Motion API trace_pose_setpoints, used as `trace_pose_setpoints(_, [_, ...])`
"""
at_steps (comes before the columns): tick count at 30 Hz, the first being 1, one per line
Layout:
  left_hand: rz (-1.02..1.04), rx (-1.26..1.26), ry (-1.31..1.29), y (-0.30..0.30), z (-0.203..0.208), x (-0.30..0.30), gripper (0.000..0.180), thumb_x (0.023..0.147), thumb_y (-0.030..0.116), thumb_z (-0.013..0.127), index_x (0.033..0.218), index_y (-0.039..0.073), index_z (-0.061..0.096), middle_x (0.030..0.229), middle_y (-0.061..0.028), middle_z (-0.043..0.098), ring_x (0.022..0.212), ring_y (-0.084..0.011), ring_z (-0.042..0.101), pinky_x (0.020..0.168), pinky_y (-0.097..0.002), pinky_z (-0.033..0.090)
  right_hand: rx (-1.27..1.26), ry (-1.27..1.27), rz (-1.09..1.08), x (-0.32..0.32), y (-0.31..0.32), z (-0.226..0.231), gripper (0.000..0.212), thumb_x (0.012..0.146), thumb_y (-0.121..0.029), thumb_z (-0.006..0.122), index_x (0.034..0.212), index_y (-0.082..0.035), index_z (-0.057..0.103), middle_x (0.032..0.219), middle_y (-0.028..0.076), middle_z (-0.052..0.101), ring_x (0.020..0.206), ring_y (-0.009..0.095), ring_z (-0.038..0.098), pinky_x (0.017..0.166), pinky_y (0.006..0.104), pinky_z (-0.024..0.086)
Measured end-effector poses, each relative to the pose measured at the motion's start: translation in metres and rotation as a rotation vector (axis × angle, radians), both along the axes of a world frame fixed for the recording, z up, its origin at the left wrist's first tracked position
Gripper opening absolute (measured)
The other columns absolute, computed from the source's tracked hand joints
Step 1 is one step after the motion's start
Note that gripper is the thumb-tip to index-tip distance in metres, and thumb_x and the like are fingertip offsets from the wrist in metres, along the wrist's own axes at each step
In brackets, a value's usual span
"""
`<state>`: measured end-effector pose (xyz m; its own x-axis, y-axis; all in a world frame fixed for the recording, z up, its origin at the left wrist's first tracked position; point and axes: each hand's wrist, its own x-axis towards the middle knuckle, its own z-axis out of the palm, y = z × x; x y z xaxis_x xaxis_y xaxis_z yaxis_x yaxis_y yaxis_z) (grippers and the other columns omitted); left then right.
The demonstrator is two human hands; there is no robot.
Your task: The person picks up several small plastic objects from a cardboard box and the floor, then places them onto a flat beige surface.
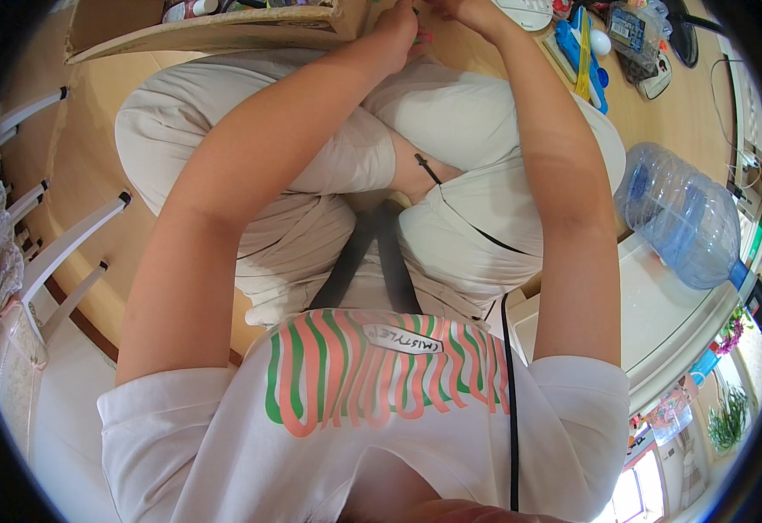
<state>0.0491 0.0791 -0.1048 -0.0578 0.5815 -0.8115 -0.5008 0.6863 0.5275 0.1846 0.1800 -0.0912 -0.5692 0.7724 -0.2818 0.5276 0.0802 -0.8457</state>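
Note:
My left hand (398, 37) is at the top edge of the picture, just right of an open cardboard box (215, 37). Its fingers are curled in, with small pinkish-red tips showing beside them. Close by on the right, my right hand (461, 9) is bent toward it and partly cut off by the picture's edge. Its visible fingers look closed too. Whatever lies between the two hands is too small and too cropped to make out. Both bare forearms reach up over my crossed legs in light trousers (451, 105).
Inside the box lie a white-capped bottle (204, 7) and other small items. To the right are a blue tool (570, 48) with a yellow strip (584, 65), a white ball (600, 43) and a plastic packet (629, 30). A large clear water jug (682, 218) lies farther right; white chair legs (76, 240) stand left.

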Motion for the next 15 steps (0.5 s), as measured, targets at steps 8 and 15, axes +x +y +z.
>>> trace_pose_setpoints(8, [0.015,0.041,0.014,-0.002,-0.006,-0.003,0.058,0.105,0.059,0.037,0.114,0.008,0.061,0.081,-0.0086,0.064,0.062,-0.0199,0.065,0.047,-0.0325,0.058,0.348,-0.047,0.016,-0.009,-0.012,0.013,0.035,0.090,-0.019,0.069,0.119,0.001,0.070,0.107,0.023,0.074,0.098,0.034,0.071,0.085,0.0416,0.056])
trace_pose_setpoints(15, [-0.030,0.084,-0.027,-0.001,-0.002,-0.001,0.056,0.106,0.059,0.035,0.105,0.009,0.062,0.078,-0.0062,0.062,0.062,-0.0184,0.062,0.047,-0.0314,0.056,0.537,-0.454,0.587,-0.008,0.009,-0.010,0.040,0.095,-0.029,0.062,0.123,-0.001,0.069,0.120,0.023,0.070,0.117,0.041,0.063,0.103,0.0462,0.050])
